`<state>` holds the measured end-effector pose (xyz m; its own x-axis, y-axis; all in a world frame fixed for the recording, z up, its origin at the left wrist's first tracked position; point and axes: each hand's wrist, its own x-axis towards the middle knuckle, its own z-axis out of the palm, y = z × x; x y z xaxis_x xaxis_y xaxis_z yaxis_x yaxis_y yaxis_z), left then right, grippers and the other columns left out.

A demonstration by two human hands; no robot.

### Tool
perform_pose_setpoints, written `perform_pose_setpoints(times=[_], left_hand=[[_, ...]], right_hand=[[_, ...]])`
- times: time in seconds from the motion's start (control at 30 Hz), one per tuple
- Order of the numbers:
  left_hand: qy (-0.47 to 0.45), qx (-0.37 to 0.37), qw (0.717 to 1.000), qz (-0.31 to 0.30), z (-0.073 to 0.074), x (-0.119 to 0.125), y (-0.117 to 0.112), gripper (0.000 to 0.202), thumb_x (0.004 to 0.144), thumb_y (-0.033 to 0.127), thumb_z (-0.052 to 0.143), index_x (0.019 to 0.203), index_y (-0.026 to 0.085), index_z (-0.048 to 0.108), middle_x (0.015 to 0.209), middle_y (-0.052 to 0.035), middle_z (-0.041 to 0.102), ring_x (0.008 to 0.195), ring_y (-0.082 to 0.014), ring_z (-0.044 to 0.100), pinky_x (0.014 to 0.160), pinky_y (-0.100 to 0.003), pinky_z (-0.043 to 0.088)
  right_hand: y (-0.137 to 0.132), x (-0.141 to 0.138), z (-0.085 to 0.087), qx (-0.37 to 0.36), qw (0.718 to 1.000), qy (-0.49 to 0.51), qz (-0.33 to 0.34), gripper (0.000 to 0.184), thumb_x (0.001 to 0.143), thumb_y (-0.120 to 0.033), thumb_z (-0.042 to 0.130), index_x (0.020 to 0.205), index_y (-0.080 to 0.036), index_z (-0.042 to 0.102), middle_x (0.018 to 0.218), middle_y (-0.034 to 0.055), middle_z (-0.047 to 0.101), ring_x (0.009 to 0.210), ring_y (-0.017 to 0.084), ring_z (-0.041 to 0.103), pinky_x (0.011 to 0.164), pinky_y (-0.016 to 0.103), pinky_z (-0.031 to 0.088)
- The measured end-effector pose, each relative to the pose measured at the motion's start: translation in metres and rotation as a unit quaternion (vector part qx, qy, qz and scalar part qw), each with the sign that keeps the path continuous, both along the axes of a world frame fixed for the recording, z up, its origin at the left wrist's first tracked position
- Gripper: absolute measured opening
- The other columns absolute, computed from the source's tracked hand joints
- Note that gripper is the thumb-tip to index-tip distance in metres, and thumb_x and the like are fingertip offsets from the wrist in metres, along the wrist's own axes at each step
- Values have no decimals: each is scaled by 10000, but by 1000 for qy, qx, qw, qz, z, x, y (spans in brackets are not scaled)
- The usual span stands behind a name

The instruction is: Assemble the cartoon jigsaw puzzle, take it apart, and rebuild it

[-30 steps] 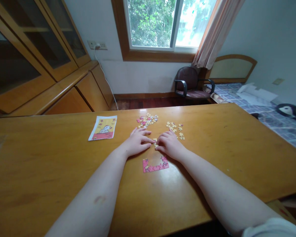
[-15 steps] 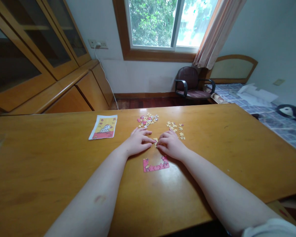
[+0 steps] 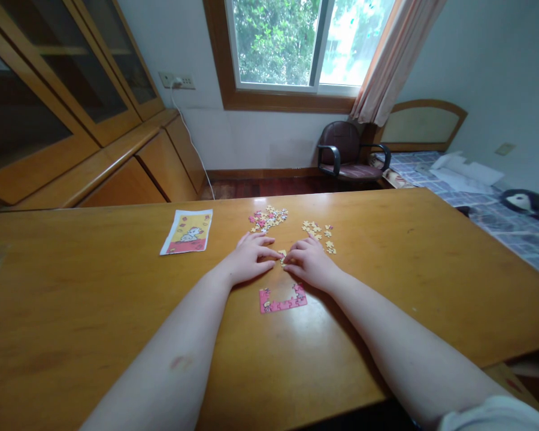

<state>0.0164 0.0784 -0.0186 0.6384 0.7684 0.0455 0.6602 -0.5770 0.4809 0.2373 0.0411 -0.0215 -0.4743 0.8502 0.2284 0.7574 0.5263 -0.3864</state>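
Observation:
Several small joined puzzle pieces [image 3: 282,258] lie on the table between my two hands, partly covered by fingertips. From the left, my left hand [image 3: 253,257] rests with its fingers apart, the index fingertip touching these pieces. My right hand [image 3: 309,261] has its fingers curled and holds the pieces from the other side. Nearer to me lies a pink U-shaped section of assembled puzzle [image 3: 282,305], with its gap facing away from me. Beyond my left hand is a heap of loose puzzle pieces [image 3: 269,218]. Yellow pieces [image 3: 312,226] lie scattered just past my right hand.
A picture sheet [image 3: 191,232] with a white animal on yellow and red lies to the left on the wooden table [image 3: 94,287]. Cabinets [image 3: 117,149] stand along the left wall. Past the table's far edge are an office chair [image 3: 348,152] and a bed [image 3: 489,209].
My right fingers have shifted very slightly left over the small joined pieces. The whole view has drifted a little; the hands otherwise keep their places.

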Motion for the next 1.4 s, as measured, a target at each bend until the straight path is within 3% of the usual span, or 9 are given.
perform_pose_setpoints(times=[0.23,0.33,0.43,0.57,0.73,1.2,1.4], left_hand=[[4,1,1000,6,2,1,-1,275,837,403,571,1073,382,710,1364,-28,531,1328,-297,371,1137,-588,147],[-2,-1,1000,9,4,1,-1,280,842,373,565,1082,372,708,1355,-39,539,1319,-287,387,1135,-574,168],[1,-6,1000,7,6,1,0,269,844,350,561,1061,356,720,1352,-50,542,1318,-286,391,1134,-568,178],[-4,-4,1000,4,5,1,0,236,847,344,563,1002,343,741,1350,-37,546,1315,-291,392,1134,-580,175],[5,-10,1000,10,5,2,-1,228,844,333,571,989,333,747,1351,-40,545,1319,-290,386,1144,-568,165],[-5,13,1000,27,2,1,1,268,860,338,535,1044,323,728,1329,-53,552,1287,-267,428,1133,-543,232],[-6,13,1000,23,0,0,1,266,860,334,536,1047,328,726,1328,-53,551,1282,-266,431,1130,-544,238]], right_hand=[[0,2,4,23,999,-17,-26,148,848,-382,637,863,-262,723,906,30,677,940,212,544,1043,448,266],[7,19,8,49,985,-40,-158,200,889,-346,552,879,-243,724,943,64,693,936,238,549,947,420,334],[16,43,16,45,947,-76,-308,233,895,-284,498,930,-228,721,985,88,703,949,266,564,868,413,358],[22,65,24,-15,914,-127,-385,293,893,-254,440,996,-228,713,1050,91,701,971,277,590,799,378,386],[19,67,30,-110,903,-195,-367,266,852,-251,475,959,-240,718,1017,81,707,958,244,620,796,328,410],[13,69,28,-200,906,-211,-308,142,749,-274,621,851,-231,710,922,69,710,829,224,643,655,279,414],[9,67,30,-258,902,-230,-258,133,758,-253,611,742,-177,719,752,83,693,653,183,621,561,257,372]])
